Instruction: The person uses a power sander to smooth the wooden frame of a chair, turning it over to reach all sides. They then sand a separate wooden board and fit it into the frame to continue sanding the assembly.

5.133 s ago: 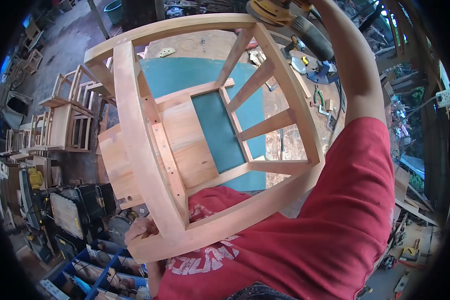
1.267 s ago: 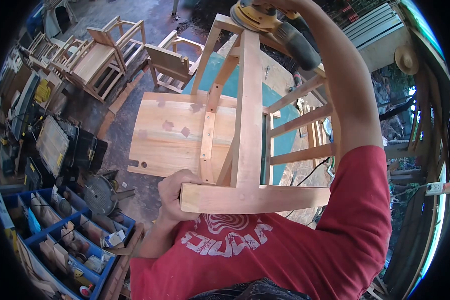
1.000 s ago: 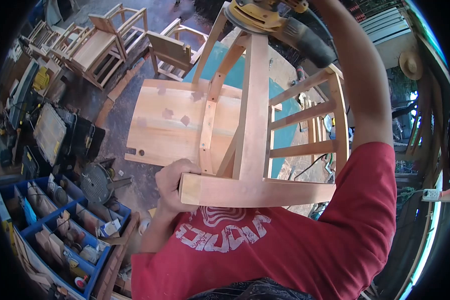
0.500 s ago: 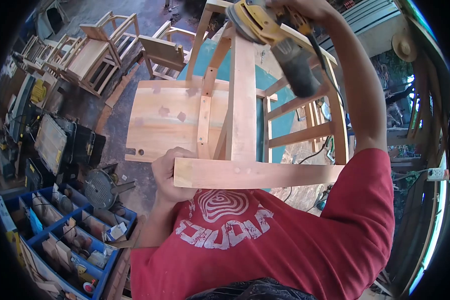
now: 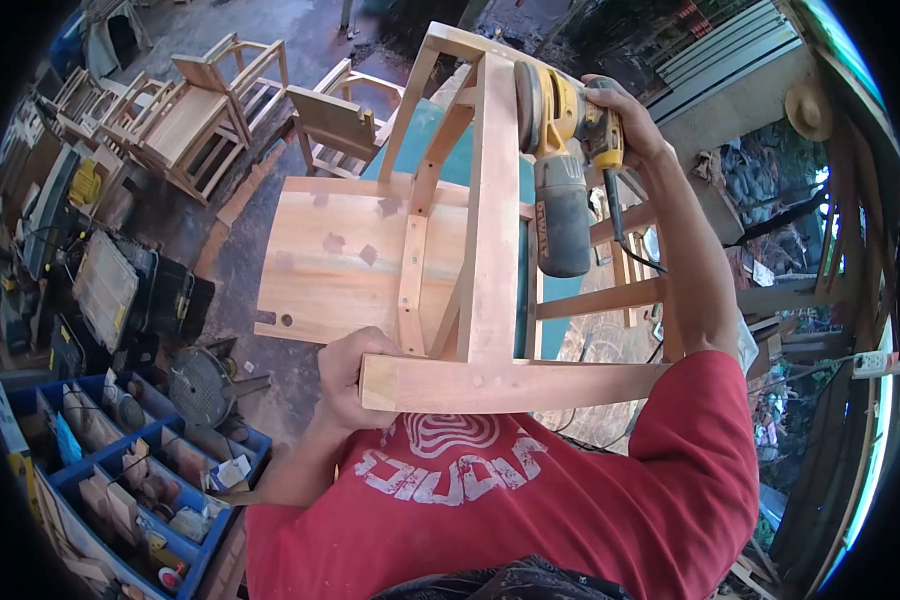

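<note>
Several finished wooden chairs (image 5: pixel 195 105) are seen standing together on the floor at upper left. A blue compartmented parts bin (image 5: pixel 120 480) (filled with small hardware) is set at lower left, with a black tool case (image 5: pixel 120 290) just above it. A straw hat (image 5: pixel 812 108) is hung at upper right

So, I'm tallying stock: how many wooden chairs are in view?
3, maybe more hidden: the chair being sanded between the hands, one on the floor beyond it, one further left. More frames upper left are unclear.
</note>
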